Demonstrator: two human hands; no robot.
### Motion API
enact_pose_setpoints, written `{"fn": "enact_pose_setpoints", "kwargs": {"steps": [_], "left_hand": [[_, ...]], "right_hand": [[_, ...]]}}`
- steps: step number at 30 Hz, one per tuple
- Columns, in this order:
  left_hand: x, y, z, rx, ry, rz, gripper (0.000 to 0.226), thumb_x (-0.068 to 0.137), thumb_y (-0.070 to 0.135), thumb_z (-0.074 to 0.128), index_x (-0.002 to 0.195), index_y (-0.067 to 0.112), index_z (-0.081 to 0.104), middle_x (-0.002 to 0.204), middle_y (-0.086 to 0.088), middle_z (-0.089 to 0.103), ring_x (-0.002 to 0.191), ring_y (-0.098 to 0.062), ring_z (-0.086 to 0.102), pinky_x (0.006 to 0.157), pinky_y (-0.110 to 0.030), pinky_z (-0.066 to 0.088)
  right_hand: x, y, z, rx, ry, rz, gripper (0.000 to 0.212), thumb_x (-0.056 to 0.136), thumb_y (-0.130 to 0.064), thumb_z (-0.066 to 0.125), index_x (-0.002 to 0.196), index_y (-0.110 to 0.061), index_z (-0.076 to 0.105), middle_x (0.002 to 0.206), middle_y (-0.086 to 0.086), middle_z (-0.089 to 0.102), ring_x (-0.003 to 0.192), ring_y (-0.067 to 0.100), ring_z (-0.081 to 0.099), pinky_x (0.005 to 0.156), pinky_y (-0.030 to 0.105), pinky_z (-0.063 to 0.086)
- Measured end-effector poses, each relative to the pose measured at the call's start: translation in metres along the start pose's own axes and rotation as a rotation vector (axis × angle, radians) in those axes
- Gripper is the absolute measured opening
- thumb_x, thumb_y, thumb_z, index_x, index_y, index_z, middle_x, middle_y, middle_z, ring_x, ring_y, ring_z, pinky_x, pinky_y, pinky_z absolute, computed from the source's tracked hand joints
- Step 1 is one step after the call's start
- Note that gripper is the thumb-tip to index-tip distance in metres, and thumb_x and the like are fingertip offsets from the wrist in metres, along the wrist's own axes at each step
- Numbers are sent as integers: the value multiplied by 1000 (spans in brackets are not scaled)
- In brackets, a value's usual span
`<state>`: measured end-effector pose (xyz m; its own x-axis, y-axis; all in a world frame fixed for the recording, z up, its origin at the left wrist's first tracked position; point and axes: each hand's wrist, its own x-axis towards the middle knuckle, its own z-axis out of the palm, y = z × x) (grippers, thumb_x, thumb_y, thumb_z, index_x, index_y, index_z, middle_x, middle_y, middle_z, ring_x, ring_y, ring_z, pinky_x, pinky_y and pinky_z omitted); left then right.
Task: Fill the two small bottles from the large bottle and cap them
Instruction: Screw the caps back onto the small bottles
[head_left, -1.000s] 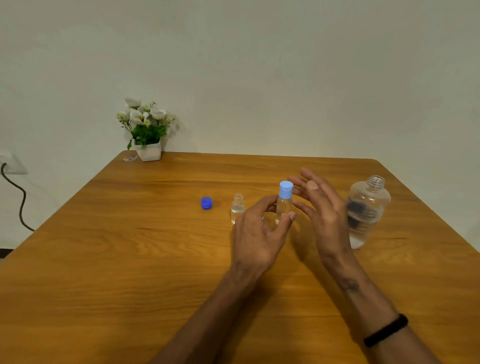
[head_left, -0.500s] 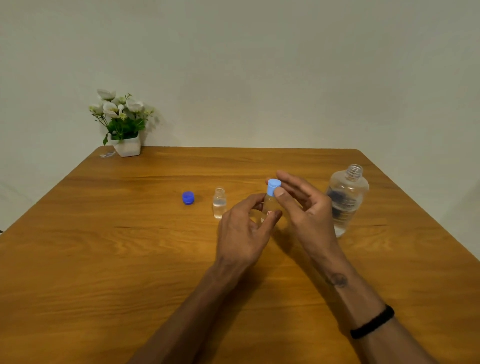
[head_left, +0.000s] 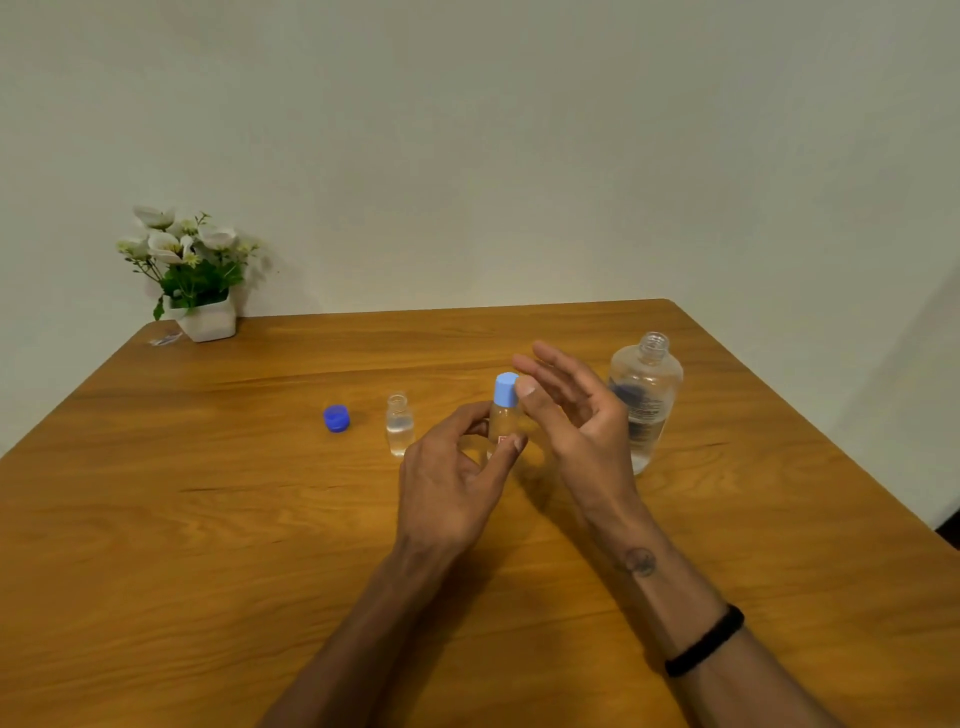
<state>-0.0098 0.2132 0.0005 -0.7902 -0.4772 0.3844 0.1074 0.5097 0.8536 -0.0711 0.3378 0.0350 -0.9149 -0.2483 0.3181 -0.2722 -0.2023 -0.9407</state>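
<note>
A small clear bottle (head_left: 502, 423) with a light blue cap (head_left: 505, 388) stands upright mid-table. My left hand (head_left: 452, 478) grips its body between thumb and fingers. My right hand (head_left: 571, 410) is beside the cap, fingers spread, thumb tip touching the cap's side. A second small bottle (head_left: 399, 423), uncapped and part filled with clear liquid, stands to the left. Its dark blue cap (head_left: 336, 418) lies further left on the table. The large clear bottle (head_left: 644, 400), uncapped, stands behind my right hand, partly hidden by it.
A white pot of white flowers (head_left: 200, 291) sits at the far left corner of the wooden table (head_left: 156, 519). The table's right edge runs diagonally close behind the large bottle. A plain wall is behind.
My right hand closed its fingers around the light blue cap, then spread them again, leaving the thumb at the cap. My left hand has kept hold of the bottle. The view shifted slightly.
</note>
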Motion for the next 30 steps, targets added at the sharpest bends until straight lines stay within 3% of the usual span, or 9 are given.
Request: {"fn": "enact_pose_setpoints", "kwargs": {"steps": [2,5,16,20,24,30], "left_hand": [[-1,0,-1,2,-3,-4,38,91,45,76,125,32,69,105,15,76,48,-12,69,55,-43,61],[-1,1,-1,7,-13,-14,38,90,46,76,125,31,69,105,15,76,48,-11,69,56,-43,61],[-2,5,-2,39,-31,-18,39,91,45,76,127,35,66,105,16,74,49,-10,70,56,-40,62],[-2,4,-2,26,-30,-17,40,90,44,76,127,31,67,104,15,75,49,-11,70,56,-39,62],[-3,5,-2,44,-51,-4,43,91,45,75,131,29,67,106,14,75,52,-8,70,56,-28,60],[-3,5,-2,48,-64,-13,43,91,47,75,129,30,68,106,14,75,52,-8,71,60,-33,61]], "right_hand": [[0,-1,-1,46,-14,29,40,102,-17,68,142,-19,64,123,-6,79,124,11,70,106,38,57],[1,-2,-1,65,-10,56,34,104,-9,63,137,-18,68,115,-6,82,118,10,73,104,34,58],[2,3,-4,-29,87,-26,30,92,-10,81,121,-15,76,106,2,80,105,12,76,84,22,60],[3,2,-4,-3,55,1,35,93,-8,79,128,-15,72,112,1,81,111,12,75,92,30,62],[1,-3,-3,45,-35,67,41,98,-6,73,137,-17,67,120,-3,81,120,12,73,100,40,61],[0,-2,-2,4,-9,41,38,92,-7,80,128,-17,71,111,-1,82,110,11,76,84,24,61]]}}
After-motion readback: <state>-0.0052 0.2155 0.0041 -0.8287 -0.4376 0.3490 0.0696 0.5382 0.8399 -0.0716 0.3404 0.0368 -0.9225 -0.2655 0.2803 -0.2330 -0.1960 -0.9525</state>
